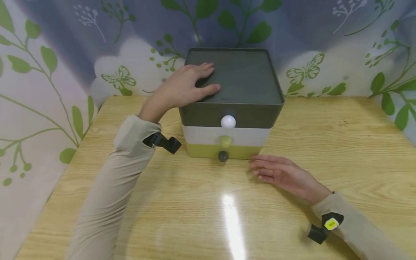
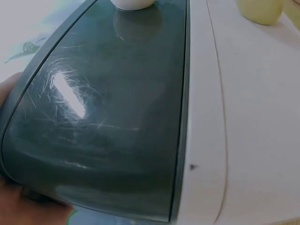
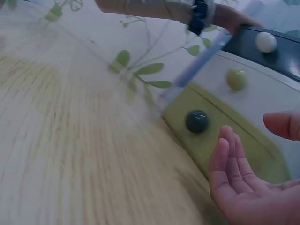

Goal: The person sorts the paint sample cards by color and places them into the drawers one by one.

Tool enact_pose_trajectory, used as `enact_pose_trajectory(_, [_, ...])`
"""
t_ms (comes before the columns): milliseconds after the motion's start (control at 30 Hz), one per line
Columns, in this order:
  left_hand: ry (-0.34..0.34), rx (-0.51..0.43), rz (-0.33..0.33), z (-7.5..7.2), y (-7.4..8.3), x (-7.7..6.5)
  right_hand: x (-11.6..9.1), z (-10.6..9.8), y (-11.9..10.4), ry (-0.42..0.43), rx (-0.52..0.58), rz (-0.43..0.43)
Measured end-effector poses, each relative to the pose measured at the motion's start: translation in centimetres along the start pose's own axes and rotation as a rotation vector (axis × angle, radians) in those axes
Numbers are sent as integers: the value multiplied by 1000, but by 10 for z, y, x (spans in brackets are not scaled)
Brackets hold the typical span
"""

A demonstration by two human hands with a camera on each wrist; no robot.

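A small drawer box [image 1: 240,77] stands on the table, with a dark grey tier on top, a white one in the middle and a yellow-green one at the bottom. Each tier's front bears a round knob: a white knob [image 1: 228,122], a yellow-green knob [image 1: 225,141] and a dark knob [image 3: 197,121]. My left hand [image 1: 191,83] rests on the left part of the dark top, fingers and thumb extended. Near the lower right front corner is my right hand [image 1: 286,177], its fingers relaxed and holding nothing. Whether its fingertips touch the box I cannot tell.
The box stands on a light wood-grain table [image 1: 182,209]. A curtain [image 1: 312,43] with leaves and butterflies hangs right behind it. Wrist-worn black cameras sit on both sleeves, the left camera [image 1: 164,141] close to the box's left side.
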State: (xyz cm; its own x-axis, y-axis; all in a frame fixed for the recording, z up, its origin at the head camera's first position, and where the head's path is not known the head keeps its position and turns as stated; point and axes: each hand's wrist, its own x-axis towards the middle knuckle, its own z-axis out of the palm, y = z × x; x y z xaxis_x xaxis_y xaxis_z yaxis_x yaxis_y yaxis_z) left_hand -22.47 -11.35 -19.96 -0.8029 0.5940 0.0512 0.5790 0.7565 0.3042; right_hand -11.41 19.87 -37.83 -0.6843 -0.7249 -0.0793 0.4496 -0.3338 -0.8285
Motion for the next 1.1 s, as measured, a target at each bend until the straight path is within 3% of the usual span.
enact_pose_trajectory(167, [-7,4,-8,1,-2,-1,-31,-13,-14,-39,87,-85])
enact_pose_trajectory(333, [-24,14,-32,1,-3,-2,-47,-21,-20,-71,120,-127])
enact_pose_trajectory(567, [-25,14,-5,0,0,-1,-48,-23,-18,-66,100,-131])
enact_pose_trajectory(833, [-41,3,22,-2,-12,3,-48,-20,-22,-9,59,-134])
enact_pose_trajectory(1000, [-43,-3,18,-1,-16,5,-49,-22,-22,-42,67,-146])
enact_pose_trajectory(1100, [-6,-41,13,0,-16,3,-49,-22,-23,-47,47,-148])
